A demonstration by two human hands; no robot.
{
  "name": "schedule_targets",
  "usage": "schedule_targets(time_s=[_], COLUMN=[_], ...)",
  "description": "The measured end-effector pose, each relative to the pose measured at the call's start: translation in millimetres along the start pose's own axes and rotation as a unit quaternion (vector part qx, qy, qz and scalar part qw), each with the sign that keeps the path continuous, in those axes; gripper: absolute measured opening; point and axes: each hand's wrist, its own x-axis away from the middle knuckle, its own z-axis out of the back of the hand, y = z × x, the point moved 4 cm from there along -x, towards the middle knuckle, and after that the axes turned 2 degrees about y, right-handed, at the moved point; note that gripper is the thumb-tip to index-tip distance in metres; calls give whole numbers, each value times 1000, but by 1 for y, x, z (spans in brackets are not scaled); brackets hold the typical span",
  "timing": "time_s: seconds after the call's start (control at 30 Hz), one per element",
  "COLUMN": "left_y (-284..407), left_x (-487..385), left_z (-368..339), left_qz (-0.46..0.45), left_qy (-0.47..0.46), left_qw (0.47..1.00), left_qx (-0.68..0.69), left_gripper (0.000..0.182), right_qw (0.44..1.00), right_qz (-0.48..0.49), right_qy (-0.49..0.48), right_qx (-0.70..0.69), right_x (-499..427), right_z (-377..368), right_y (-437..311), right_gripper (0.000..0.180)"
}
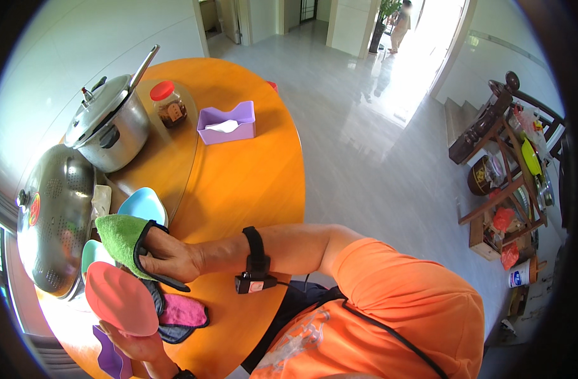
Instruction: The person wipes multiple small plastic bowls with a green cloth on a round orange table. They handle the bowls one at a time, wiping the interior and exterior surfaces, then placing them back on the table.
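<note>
My left hand (132, 342) holds a coral-pink plastic dish (122, 298) from below, tilted up above the table. My right hand (168, 253) grips a green cloth (123, 239) with black edging, draped over its fingers just above the dish. Beneath and behind the hands lie a pink cloth (182, 310) with a grey underside and dark edging, and a mint-green dish (95, 253) that is partly hidden. A light-blue dish (145, 204) rests beyond the green cloth.
The round wooden table (251, 184) carries a perforated steel dome lid (56, 218), a pressure cooker (116, 137), a red-lidded jar (169, 106), a purple holder (229, 128) and another purple holder (111, 355). A wooden rack (502, 194) stands right. A person (400, 27) is near the doorway.
</note>
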Motion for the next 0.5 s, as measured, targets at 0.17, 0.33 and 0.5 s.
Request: schedule_targets(time_s=[0.17, 0.33, 0.5], left_y=[-3, -7, 0], left_x=[0, 2, 4], left_z=[-1, 1, -9], left_qz=[39, 94, 86], left_qy=[-12, 90, 109], left_qw=[997, 986, 988], left_qx=[62, 108, 67], left_gripper=[63, 68, 64], right_qw=[999, 998, 999], right_qz=[-4, -11, 1], right_qy=[2, -23, -2], right_qx=[36, 60, 41], right_x=[3, 3, 1], right_z=[1, 0, 1], right_y=[10, 13, 2], right_gripper=[74, 80, 70])
